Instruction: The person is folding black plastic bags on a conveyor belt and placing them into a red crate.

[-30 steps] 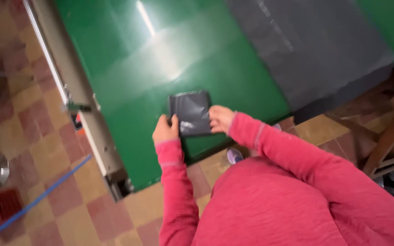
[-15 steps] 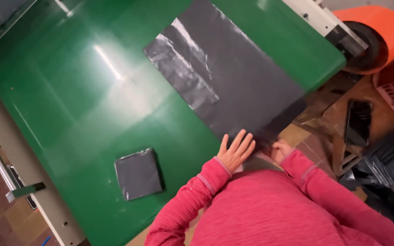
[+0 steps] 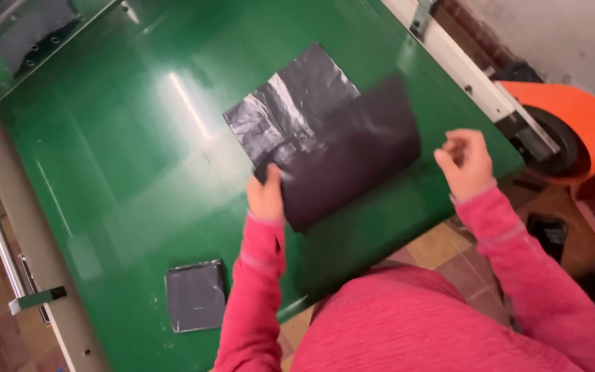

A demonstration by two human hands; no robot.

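Note:
A large black plastic sheet lies on the green table, its near half folded over the far half. My left hand grips the sheet's near left corner. My right hand hovers past the sheet's right edge, fingers loosely curled, holding nothing. A small folded black square rests on the table to the left of my left arm, near the front edge. Both sleeves are pink.
An orange roll on a metal bracket sits off the table's right end. A grey metal rail with a clamp runs along the left side. Tiled floor shows below the table edge.
The view swung from the small folded square to the big sheet. My left hand took the sheet's corner and folded it over; my right hand came up beside it.

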